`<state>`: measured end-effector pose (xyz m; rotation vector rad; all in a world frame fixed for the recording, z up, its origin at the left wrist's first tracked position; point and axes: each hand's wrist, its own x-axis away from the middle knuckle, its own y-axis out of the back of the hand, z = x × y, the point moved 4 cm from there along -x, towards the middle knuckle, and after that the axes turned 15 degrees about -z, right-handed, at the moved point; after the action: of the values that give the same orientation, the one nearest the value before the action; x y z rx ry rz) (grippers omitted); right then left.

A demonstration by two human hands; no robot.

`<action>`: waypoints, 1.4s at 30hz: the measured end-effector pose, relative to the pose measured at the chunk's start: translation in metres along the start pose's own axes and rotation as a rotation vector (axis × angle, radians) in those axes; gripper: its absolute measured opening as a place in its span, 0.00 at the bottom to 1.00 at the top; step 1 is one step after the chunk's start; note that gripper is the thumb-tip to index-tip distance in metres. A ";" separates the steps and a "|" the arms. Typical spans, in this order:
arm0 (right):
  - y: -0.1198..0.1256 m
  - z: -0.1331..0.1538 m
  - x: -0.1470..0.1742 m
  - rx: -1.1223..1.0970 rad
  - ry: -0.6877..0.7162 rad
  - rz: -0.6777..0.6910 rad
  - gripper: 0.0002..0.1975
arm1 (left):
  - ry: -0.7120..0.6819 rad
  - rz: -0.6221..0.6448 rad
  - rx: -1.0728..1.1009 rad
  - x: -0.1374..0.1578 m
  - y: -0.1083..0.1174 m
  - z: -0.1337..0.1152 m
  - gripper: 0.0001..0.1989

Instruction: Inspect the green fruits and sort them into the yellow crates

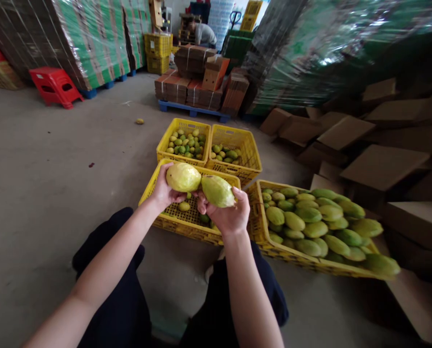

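Observation:
My left hand (164,186) is closed around a pale yellow oval fruit (183,177) with a small dark spot at its left end. Its neighbour, a yellow-green oval fruit (217,191) with a whitish, rough right end, is gripped in my right hand (229,210), thumb against that end. The two fruits are side by side, nearly touching, above a yellow plastic crate (154,183). Several smaller-looking fruits, such as a yellow one (184,206), lie in that crate, partly hidden by my hands. I cannot tell the exact kind of fruit.
On the right, another yellow crate (258,217) is heaped with yellow-green fruits (313,215). Two crates with fruit (187,142) stand behind. Flattened cartons (382,164) lie at right; bundled cardboard (172,87) rests on a blue pallet (192,110). A red stool (55,87) stands left. A person (205,35) bends far back.

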<state>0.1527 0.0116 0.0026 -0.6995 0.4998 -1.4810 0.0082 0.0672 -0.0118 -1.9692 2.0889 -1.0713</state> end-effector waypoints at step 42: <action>0.008 -0.021 -0.007 0.305 0.177 -0.277 0.26 | -0.061 -0.056 0.349 -0.009 -0.005 0.003 0.09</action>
<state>0.1430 0.0157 -0.0187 -0.4096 0.3073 -1.8428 0.0154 0.0740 -0.0151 -1.8702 1.6874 -1.2670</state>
